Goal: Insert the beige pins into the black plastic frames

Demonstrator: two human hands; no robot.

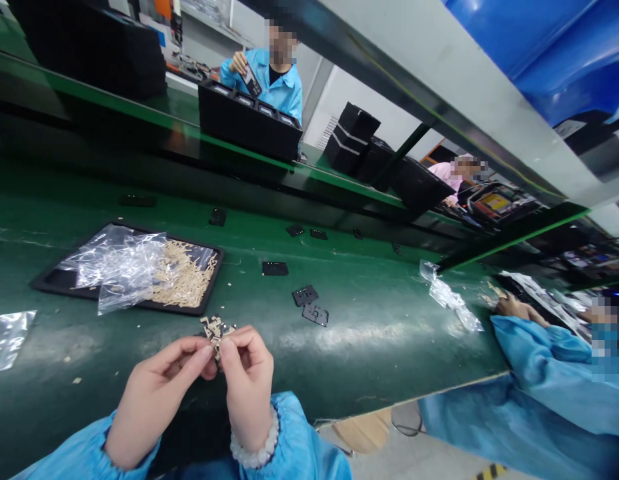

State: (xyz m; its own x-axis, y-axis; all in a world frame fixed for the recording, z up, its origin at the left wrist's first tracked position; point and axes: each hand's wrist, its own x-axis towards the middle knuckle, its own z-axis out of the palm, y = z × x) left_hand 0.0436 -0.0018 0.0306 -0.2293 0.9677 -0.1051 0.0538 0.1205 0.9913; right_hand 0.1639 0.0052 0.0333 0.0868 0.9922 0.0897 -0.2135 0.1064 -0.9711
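Note:
My left hand (164, 380) and my right hand (249, 373) meet above the green bench, thumbs and fingertips pinched close together. Between and just beyond the fingertips is a cluster of small beige and black flat pieces (214, 327); both hands are closed on some of these. Whether the rest of the cluster is held or rests on the bench I cannot tell. Behind the left hand lies a black tray (199, 308). It holds a heap of thin beige pieces (184, 277) and crumpled clear plastic bags (124, 260).
Black flat plastic parts (315, 315) lie scattered on the green bench (379, 333). Clear bags sit at the left edge (9, 340) and right (452, 297). A co-worker's blue sleeve (529, 347) is at right; another person stands behind black boxes (249, 123) on the raised shelf.

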